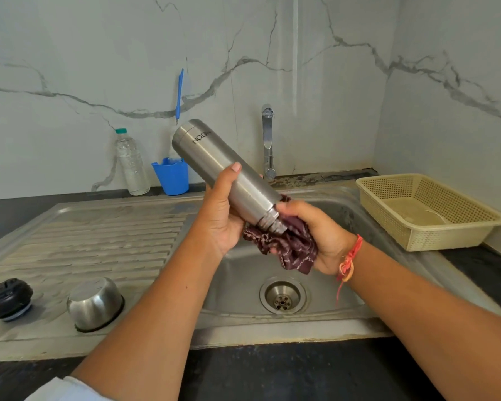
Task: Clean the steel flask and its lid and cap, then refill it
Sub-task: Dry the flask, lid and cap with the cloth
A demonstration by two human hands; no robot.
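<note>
Over the sink [237,285], the left hand [221,220] curled round the flask [214,157], its base tilted toward 11 o'clock, while the right hand [320,231] clutched a cloth [290,250] against its mouth at 5 o'clock.

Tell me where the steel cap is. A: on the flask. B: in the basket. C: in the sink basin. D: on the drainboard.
D: the cap stands mouth down on the drainboard beside the black lid, while the left hand holds the flask and the right hand holds a cloth at its bare neck.
</note>
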